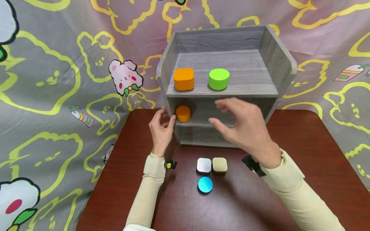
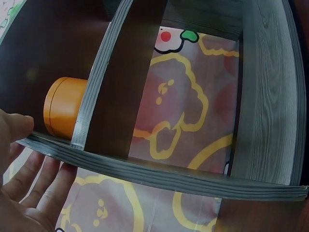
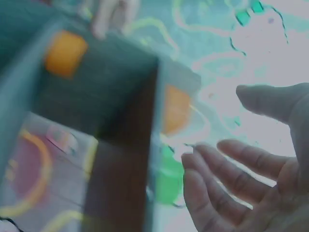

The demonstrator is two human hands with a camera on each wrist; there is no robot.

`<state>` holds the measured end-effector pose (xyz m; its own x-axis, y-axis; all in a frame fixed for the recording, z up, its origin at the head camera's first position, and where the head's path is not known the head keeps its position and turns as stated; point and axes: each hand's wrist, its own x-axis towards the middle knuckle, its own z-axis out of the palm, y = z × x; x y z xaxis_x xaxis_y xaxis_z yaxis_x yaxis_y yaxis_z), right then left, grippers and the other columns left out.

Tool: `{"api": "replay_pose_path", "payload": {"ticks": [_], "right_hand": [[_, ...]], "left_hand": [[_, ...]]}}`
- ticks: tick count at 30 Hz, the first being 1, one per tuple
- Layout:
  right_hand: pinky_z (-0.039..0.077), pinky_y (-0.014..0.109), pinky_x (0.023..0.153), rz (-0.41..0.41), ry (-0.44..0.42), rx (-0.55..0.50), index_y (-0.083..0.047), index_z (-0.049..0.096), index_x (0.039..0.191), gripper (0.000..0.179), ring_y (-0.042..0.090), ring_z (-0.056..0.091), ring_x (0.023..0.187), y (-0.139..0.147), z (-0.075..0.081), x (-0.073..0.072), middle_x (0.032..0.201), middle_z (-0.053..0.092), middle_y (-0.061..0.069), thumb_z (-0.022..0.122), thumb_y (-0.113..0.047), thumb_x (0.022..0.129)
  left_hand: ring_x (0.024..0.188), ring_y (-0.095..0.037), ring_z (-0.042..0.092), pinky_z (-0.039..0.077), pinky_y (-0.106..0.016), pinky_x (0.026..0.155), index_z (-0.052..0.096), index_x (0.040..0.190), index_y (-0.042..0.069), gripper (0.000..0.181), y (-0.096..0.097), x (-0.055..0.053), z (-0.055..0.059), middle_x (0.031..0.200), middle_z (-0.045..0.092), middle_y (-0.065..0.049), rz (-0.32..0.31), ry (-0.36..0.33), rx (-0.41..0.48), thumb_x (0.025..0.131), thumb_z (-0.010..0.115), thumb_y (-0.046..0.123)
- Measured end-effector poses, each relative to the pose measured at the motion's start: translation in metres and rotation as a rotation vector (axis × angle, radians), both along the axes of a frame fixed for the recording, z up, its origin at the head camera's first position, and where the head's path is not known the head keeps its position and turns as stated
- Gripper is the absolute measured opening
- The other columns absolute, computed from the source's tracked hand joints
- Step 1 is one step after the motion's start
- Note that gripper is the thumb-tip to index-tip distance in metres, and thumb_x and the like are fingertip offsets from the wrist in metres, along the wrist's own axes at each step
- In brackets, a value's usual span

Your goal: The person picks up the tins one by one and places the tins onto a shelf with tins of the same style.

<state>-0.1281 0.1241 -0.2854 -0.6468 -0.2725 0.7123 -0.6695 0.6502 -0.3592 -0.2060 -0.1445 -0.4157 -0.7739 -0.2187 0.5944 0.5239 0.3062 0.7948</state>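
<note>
My left hand (image 1: 162,131) holds the left side panel of a grey wooden shelf (image 1: 222,61), thumb at the front edge and fingers on the outer face. Just inside that panel, on the middle board, sits a round orange container (image 1: 183,114). My right hand (image 1: 244,125) hovers before the shelf's right half, thumb and fingers spread apart with nothing between them. On the top board stand a squarish orange container (image 1: 184,79) and a round green container (image 1: 218,79). The right wrist view is blurred, but shows the right hand's fingers (image 3: 236,169) beside the top board.
Before the shelf, on the dark red-brown table (image 1: 185,208), lie a white square-topped container (image 1: 204,166), a beige one (image 1: 219,165) and a round blue one (image 1: 205,185). A cartoon-printed curtain (image 1: 86,64) hangs behind and at both sides.
</note>
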Motion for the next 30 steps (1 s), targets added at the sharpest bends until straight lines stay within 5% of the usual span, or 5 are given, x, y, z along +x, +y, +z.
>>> {"api": "replay_pose_path", "payload": {"ticks": [6,13,20,24,30], "right_hand": [[0.055,0.053,0.084,-0.156,-0.027,-0.033,0.000,0.069,0.126,0.049,0.039,0.068,0.104,0.001,0.041,-0.036,0.117,0.072,0.021,0.082,-0.023,0.085],[0.048,0.054,0.077,-0.232,-0.101,0.073,0.000,0.067,0.125,0.048,0.038,0.062,0.090,-0.001,0.040,-0.073,0.109,0.071,0.022,0.077,-0.030,0.088],[0.047,0.041,0.072,-0.029,0.021,-0.017,0.001,0.072,0.118,0.046,0.031,0.063,0.086,-0.003,0.022,-0.045,0.105,0.075,0.017,0.083,-0.024,0.081],[0.046,0.032,0.067,0.094,-0.042,0.008,-0.002,0.073,0.118,0.047,0.023,0.061,0.079,-0.009,0.002,-0.027,0.102,0.074,0.010,0.087,-0.024,0.079],[0.051,0.037,0.066,0.028,-0.273,0.114,-0.003,0.073,0.118,0.042,0.024,0.063,0.074,-0.012,-0.046,-0.058,0.094,0.074,0.011,0.083,-0.026,0.084]], "left_hand": [[0.097,-0.026,0.075,0.063,-0.021,0.074,0.071,0.123,0.004,0.034,0.000,0.001,0.001,0.111,0.075,-0.016,0.001,-0.005,0.001,0.091,0.080,0.011],[0.096,-0.029,0.075,0.066,-0.043,0.075,0.071,0.123,0.004,0.033,0.001,0.001,0.001,0.110,0.075,-0.017,0.010,-0.006,-0.007,0.092,0.080,0.012],[0.095,-0.029,0.075,0.066,-0.033,0.075,0.071,0.123,0.002,0.034,0.000,0.002,0.001,0.109,0.075,-0.018,0.020,-0.008,-0.006,0.091,0.080,0.009],[0.096,-0.026,0.075,0.065,-0.025,0.075,0.071,0.124,0.004,0.034,-0.001,0.002,0.002,0.110,0.075,-0.016,0.015,-0.003,-0.007,0.092,0.080,0.012],[0.099,-0.027,0.075,0.066,-0.037,0.077,0.070,0.125,0.004,0.035,0.000,0.000,0.001,0.113,0.075,-0.016,0.009,-0.009,-0.019,0.092,0.079,0.012]]}}
